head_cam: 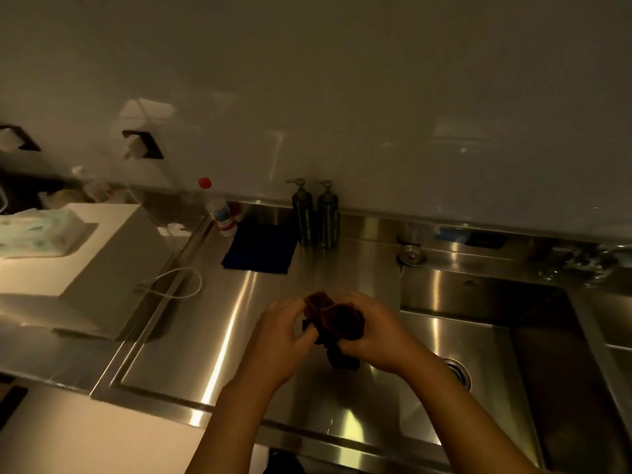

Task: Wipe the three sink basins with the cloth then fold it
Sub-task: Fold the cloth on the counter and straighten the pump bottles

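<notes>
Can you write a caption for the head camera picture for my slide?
Both hands, left and right, bunch a dark cloth above the steel sink.

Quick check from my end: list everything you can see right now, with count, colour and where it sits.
cloth: one, dark brown, bunched between both hands above the steel counter
sink basin: one plainly in view, steel, right, with a drain
folded cloth: one, dark blue, flat on the counter beside the pump bottles
pump bottles: two, dark, at the back wall
red-capped bottle: one, clear, left of the blue cloth
tissue pack: one, pale green, on a white box, far left
cable: one, white, looped at the counter edge
left hand: grips the cloth
right hand: grips the cloth
</notes>
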A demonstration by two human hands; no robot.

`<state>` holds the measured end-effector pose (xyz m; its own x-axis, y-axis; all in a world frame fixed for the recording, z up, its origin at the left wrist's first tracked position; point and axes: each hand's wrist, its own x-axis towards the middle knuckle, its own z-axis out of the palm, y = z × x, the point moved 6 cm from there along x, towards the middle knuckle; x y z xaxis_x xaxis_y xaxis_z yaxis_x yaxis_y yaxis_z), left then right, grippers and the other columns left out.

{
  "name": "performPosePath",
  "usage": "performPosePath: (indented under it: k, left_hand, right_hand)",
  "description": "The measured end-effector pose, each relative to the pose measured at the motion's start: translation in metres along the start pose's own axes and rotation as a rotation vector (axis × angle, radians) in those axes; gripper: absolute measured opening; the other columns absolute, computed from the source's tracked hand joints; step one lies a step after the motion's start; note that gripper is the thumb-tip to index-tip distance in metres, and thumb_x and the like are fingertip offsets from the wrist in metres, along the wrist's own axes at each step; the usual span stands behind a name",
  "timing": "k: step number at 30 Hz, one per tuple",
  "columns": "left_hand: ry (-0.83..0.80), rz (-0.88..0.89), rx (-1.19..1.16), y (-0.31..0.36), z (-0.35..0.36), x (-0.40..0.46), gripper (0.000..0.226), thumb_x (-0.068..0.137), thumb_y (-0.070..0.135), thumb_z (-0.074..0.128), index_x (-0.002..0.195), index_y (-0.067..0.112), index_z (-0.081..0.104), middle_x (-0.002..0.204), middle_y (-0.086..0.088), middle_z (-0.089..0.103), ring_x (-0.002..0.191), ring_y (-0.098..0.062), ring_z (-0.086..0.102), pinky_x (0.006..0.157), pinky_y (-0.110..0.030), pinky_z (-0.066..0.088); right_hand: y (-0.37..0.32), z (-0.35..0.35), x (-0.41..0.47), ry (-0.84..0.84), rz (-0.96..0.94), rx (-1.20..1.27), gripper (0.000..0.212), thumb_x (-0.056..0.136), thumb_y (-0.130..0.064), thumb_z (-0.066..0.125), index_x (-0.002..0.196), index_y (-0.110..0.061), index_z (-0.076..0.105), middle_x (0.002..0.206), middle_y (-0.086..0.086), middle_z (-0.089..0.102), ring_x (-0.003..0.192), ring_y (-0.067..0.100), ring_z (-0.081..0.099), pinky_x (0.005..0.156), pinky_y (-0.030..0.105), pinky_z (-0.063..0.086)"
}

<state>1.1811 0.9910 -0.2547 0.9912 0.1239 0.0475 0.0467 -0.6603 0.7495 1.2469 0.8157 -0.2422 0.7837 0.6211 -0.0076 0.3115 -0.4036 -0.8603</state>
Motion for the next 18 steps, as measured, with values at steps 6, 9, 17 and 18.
performPosePath:
  k: [6,9,17,18]
  left_hand:
    - [-0.106,0.078,-0.020,-0.024,-0.023,0.041,0.011,0.093,0.040,0.065,0.103,0.035,0.064,0.102,0.011,0.063,0.095,-0.002,0.060,0.084,-0.035,0.055]
    - [-0.162,0.114,-0.019,-0.037,-0.035,0.057,0.008,0.091,0.045,0.062,0.093,0.037,0.060,0.097,0.014,0.063,0.089,-0.002,0.060,0.076,-0.032,0.055]
    - [-0.208,0.160,-0.088,-0.069,-0.053,0.082,0.010,0.099,0.031,0.066,0.093,0.034,0.060,0.091,0.016,0.067,0.090,-0.001,0.064,0.075,-0.032,0.056]
    - [-0.199,0.156,-0.097,-0.072,-0.054,0.084,0.010,0.099,0.031,0.066,0.094,0.036,0.059,0.092,0.018,0.067,0.092,0.001,0.064,0.075,-0.028,0.055]
  right_hand:
    - [0.001,0.011,0.018,0.103,0.126,-0.008,0.051,0.068,-0.019,0.078,0.118,-0.027,0.067,0.112,-0.008,0.066,0.104,0.007,0.065,0.090,0.036,0.056]
    - [0.003,0.022,0.024,0.126,0.153,-0.032,0.062,0.071,-0.010,0.080,0.126,-0.033,0.064,0.118,-0.015,0.063,0.110,-0.003,0.061,0.091,0.017,0.052]
    - [0.026,0.030,0.009,0.259,0.249,-0.198,0.061,0.075,-0.026,0.084,0.126,-0.045,0.058,0.122,-0.024,0.056,0.115,-0.006,0.055,0.095,0.011,0.047]
    - [0.030,0.029,0.006,0.278,0.272,-0.212,0.055,0.078,-0.028,0.082,0.123,-0.049,0.058,0.120,-0.025,0.057,0.113,-0.007,0.055,0.094,0.012,0.048]
